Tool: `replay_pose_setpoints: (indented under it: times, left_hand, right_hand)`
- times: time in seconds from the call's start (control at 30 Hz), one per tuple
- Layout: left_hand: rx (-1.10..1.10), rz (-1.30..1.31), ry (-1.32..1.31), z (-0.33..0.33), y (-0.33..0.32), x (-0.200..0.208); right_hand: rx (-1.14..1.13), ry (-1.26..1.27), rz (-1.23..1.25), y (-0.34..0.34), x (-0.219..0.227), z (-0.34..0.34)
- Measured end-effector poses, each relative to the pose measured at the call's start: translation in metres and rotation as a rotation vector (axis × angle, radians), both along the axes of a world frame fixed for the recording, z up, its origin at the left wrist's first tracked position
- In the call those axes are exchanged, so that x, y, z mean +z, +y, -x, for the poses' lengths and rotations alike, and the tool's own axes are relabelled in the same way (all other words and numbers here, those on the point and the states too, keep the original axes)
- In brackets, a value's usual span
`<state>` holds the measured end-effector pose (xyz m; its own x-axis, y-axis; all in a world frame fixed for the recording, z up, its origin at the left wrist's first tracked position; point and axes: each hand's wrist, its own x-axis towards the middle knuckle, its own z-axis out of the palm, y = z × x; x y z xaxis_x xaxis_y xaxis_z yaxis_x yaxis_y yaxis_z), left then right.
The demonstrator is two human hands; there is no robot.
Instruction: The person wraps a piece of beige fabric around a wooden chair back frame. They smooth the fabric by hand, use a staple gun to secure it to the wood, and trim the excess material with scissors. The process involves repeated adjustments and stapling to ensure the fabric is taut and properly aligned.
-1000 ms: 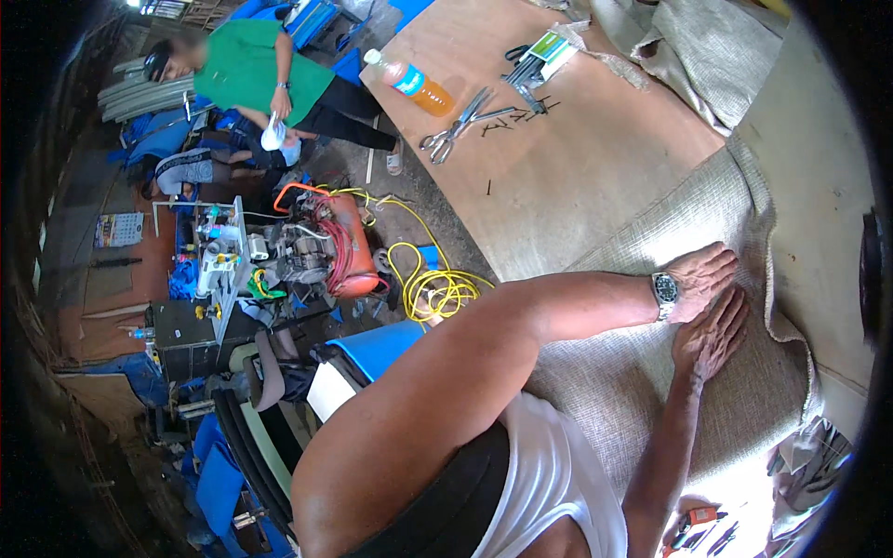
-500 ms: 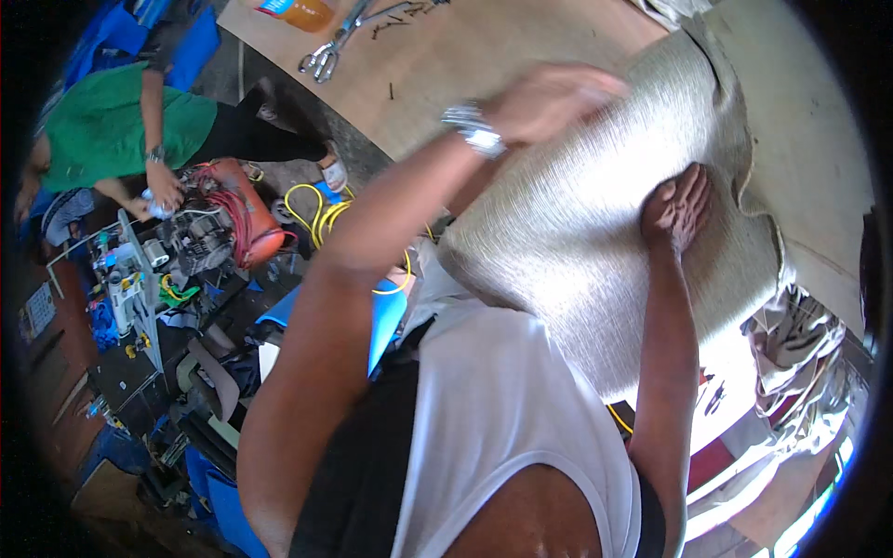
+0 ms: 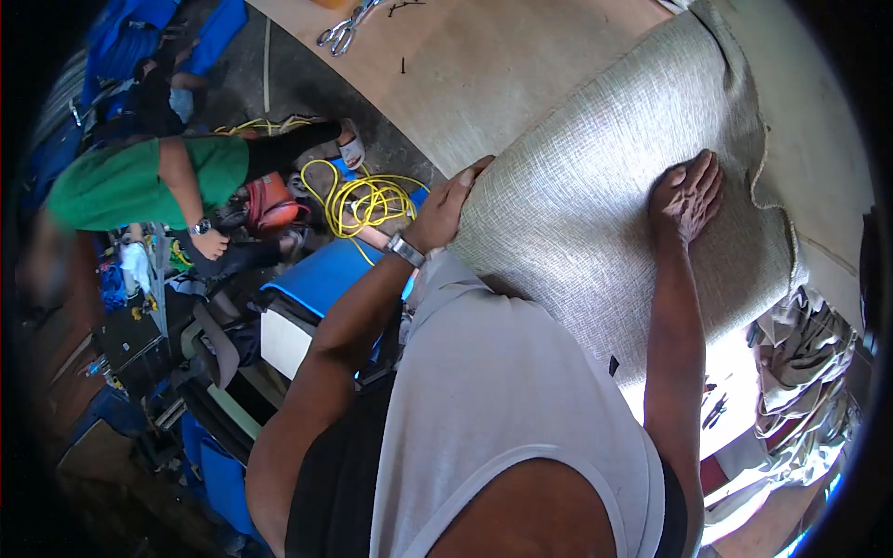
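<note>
Fingers (image 3: 704, 181) of the right hand (image 3: 686, 197) lie slightly fanned, palm down, pressed against a grey woven cloth (image 3: 577, 214) and gripping nothing. The left hand (image 3: 446, 209) is at the cloth's left margin, beside the tabletop's (image 3: 484, 84) left edge; its fingers run along that margin, and whether they pinch it or merely rest there I cannot tell. A metal watch (image 3: 406, 249) circles the left wrist.

The cloth covers the near part of the tabletop, its far margin slanting from the left edge toward the far right. Its wavy right border lies beside a pale flat panel (image 3: 805, 112).

Silver scissors (image 3: 342, 35) lie on the bare wood next to the tabletop's left edge, their upper part cut off by the frame. A single dark screw (image 3: 403, 65) lies inward from them, nearer the cloth.

Beyond the left edge, a coiled yellow hose (image 3: 367, 205) is on the floor, and farther left a co-worker in a green shirt (image 3: 139, 186) leans over. Crumpled cloth (image 3: 805, 363) hangs near the grey cloth's near right corner.
</note>
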<state>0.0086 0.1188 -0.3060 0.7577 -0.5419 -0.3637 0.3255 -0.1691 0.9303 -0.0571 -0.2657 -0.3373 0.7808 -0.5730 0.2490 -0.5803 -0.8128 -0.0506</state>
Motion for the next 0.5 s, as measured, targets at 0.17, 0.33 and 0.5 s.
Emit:
replay_pose_setpoints:
  times: [0.17,0.33,0.5]
  left_hand:
    - [0.049,-0.44,-0.792,0.02,-0.026,0.025]
    - [-0.11,-0.681,-1.25,0.023,-0.052,0.031]
    - [-0.36,-0.805,-1.431,0.045,-0.117,0.029]
  right_hand:
    - [-0.009,-0.032,-0.034,-0.001,-0.007,-0.01]
    - [0.008,-0.064,-0.039,-0.005,-0.011,-0.007]
    - [0.037,-0.107,0.006,-0.007,-0.012,-0.007]
